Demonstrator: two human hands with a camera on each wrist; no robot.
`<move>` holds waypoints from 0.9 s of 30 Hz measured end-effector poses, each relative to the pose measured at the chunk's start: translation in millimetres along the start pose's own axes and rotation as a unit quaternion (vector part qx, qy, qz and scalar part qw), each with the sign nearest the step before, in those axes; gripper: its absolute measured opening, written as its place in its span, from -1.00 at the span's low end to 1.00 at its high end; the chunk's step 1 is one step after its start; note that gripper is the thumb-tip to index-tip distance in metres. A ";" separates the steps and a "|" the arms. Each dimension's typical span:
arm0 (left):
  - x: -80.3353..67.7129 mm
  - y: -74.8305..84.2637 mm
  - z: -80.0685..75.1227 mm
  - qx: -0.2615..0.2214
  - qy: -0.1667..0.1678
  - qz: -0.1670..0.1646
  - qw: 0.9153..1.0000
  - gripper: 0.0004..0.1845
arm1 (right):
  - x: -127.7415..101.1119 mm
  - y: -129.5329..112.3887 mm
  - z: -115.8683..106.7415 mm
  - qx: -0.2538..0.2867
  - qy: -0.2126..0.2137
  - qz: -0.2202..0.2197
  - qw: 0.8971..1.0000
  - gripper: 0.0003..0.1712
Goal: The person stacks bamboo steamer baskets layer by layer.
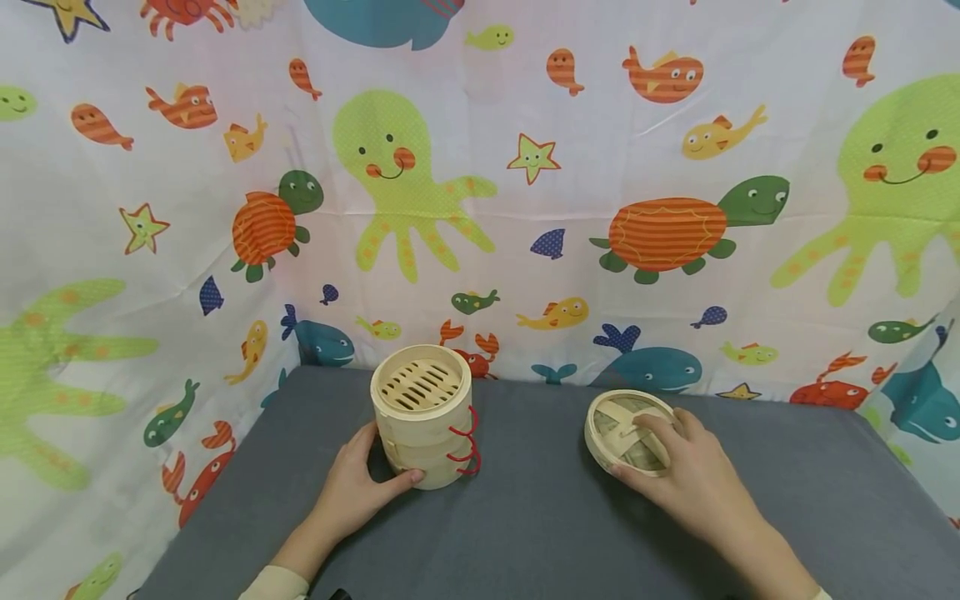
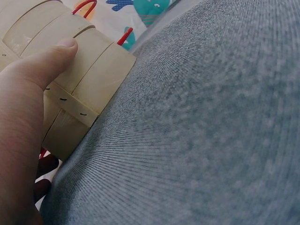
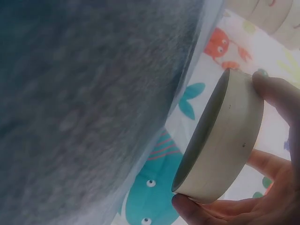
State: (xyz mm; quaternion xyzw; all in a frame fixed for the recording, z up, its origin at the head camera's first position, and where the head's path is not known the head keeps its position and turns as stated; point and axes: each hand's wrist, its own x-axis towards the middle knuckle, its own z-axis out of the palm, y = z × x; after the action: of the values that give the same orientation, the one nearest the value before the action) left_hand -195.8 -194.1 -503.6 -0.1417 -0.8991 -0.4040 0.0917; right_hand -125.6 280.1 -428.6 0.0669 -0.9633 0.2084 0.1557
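A stacked bamboo steamer (image 1: 422, 414) with red wire handles stands uncovered on the grey table (image 1: 540, 517), its slatted floor showing. My left hand (image 1: 358, 483) wraps its lower tiers, thumb in front; in the left wrist view the thumb (image 2: 44, 63) presses on the steamer's side (image 2: 89, 79). To the right, the round bamboo lid (image 1: 625, 429) is tilted up off the cloth in my right hand (image 1: 686, 475), fingers curled over its rim. The right wrist view shows the lid (image 3: 220, 140) edge-on, held between fingertips (image 3: 276, 93) and thumb.
A white curtain printed with sea animals (image 1: 480, 183) hangs behind and along both sides of the table. Bare grey cloth lies between the steamer and the lid and toward the front edge.
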 end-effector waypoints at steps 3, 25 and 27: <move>0.1 -0.4 0.6 0.000 0.000 0.000 1.000 0.14 | 3.1 -4.0 0.8 0.004 0.002 -0.010 1.000 -0.16; -0.3 0.9 -1.3 0.005 -0.001 -0.003 1.000 0.17 | 28.9 -41.0 6.6 0.014 0.050 -0.082 0.995 -0.22; -0.4 0.9 -1.1 0.004 -0.003 -0.005 1.000 0.17 | 30.4 -44.1 7.5 0.019 0.048 -0.080 0.995 -0.22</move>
State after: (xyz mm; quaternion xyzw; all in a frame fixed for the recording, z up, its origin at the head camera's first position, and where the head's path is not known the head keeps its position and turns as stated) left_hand -195.2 -194.5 -502.4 -0.1386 -0.9015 -0.4006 0.0874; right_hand -147.8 235.1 -408.3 0.1366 -0.9422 0.2162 0.2164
